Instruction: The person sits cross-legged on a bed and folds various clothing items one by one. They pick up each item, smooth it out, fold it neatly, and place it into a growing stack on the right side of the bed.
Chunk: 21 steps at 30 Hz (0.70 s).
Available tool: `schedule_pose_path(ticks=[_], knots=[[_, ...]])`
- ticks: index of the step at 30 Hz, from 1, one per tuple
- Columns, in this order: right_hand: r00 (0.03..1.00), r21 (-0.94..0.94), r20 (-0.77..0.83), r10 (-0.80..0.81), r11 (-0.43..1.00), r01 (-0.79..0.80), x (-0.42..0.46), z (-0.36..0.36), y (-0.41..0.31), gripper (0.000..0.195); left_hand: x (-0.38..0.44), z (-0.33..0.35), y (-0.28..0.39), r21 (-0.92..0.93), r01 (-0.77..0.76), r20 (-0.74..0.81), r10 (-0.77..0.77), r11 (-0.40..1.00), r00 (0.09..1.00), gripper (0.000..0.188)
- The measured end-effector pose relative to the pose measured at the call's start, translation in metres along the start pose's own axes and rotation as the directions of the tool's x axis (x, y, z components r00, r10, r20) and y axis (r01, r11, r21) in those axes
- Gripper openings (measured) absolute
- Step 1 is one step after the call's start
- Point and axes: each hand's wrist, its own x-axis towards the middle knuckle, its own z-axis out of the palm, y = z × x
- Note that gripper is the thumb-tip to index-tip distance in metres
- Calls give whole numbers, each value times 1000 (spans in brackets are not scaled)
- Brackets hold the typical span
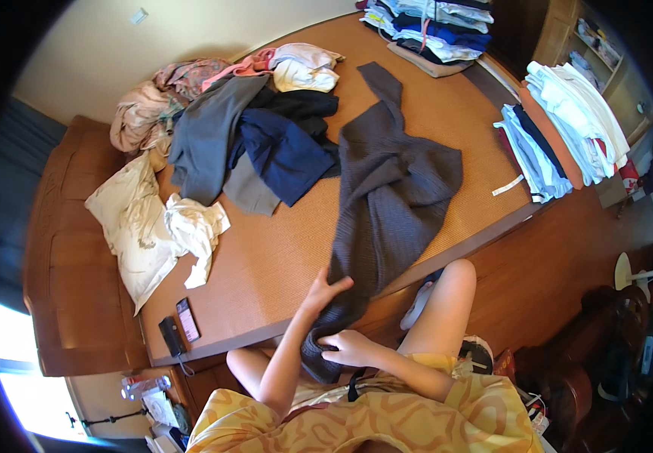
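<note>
A dark grey-brown ribbed knit garment (397,192) lies spread and bunched over the bed's woven mat (258,266), with its near part hanging over the edge to my lap. My left hand (326,291) rests against this near part, thumb and fingers apart. Lower down, my right hand (344,347) grips the knit near its end. Left of the garment lie navy shorts (287,153), a grey garment (207,141) and black clothing (304,105) in a loose heap. A crumpled white cloth (196,229) touches a pale pillow (137,226).
Folded clothes stand in stacks at the back (434,31) and at the right edge (570,130). A phone (188,319) and a black case (172,336) lie near the front left edge. The bed's brown headboard (77,243) is at left; a dark wooden chair (581,351) stands at lower right.
</note>
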Motion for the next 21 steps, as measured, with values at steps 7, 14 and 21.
schedule_pose_path(ticks=[7, 14, 21], knots=[[723, 174, -690, 30, 977, 126, -2, -76, 17, 32, -98, -53, 72, -175, -35, 72, 48, 984, 996, 42], [474, -146, -811, 344, 665, -732, 39, -99, 103, 62, -100, -84, 105, -40, -154, -171, 145, 987, 974, 35], [380, -133, -921, -87, 986, -96, 27, -85, 62, 32, -109, -175, 169, 185, -464, -562, 481, 866, 673, 28]])
